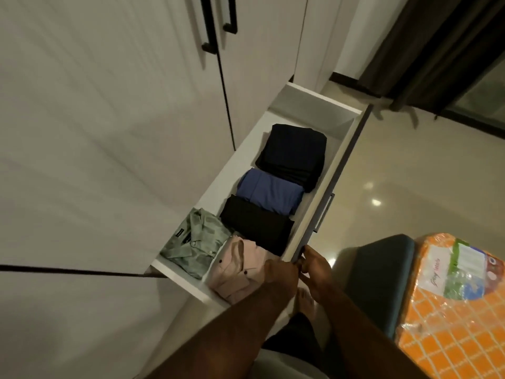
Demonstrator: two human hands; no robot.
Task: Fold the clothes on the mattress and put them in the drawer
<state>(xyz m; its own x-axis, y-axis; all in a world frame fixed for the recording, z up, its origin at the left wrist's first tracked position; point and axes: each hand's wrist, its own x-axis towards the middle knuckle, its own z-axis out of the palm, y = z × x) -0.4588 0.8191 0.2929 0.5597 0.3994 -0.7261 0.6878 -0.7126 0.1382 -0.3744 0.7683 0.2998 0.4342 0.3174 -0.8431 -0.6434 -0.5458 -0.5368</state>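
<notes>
Drawer (314,105) stands well out of white wardrobe (109,132); five folded items inside, laid along its length: navy stack (293,154) at far end, then blue garment (269,191), black garment (257,224), w/ green printed shirt (194,239) and pink shirt (237,269) side by side at near end.

Both hands at near corner; R hand (314,266) has fingers curled over top edge of drawer front (344,160), gripping it, I think (dim and soft there); L hand (281,272) sits over pink shirt's edge, back to camera, fingers hidden; can't tell if it holds anything.

Step as I read it: clothes are in, closing comes next. To do well: check pink shirt lies below rim; get L fingers out of the gap; push nearer bar handle (325,212) at mid-panel, not at corner, so drawer runs straight; go slow so stacks don't slide.

Materials: drawer smooth white laminate, grey front, slim metal handle; clothes soft, squared off; both shirts collared, pink one w/ dark buttons. Mattress (451,310) at right: orange grid cover under shiny plastic wrap; no clothes on the part in view; floor (382,173) glossy tile.
</notes>
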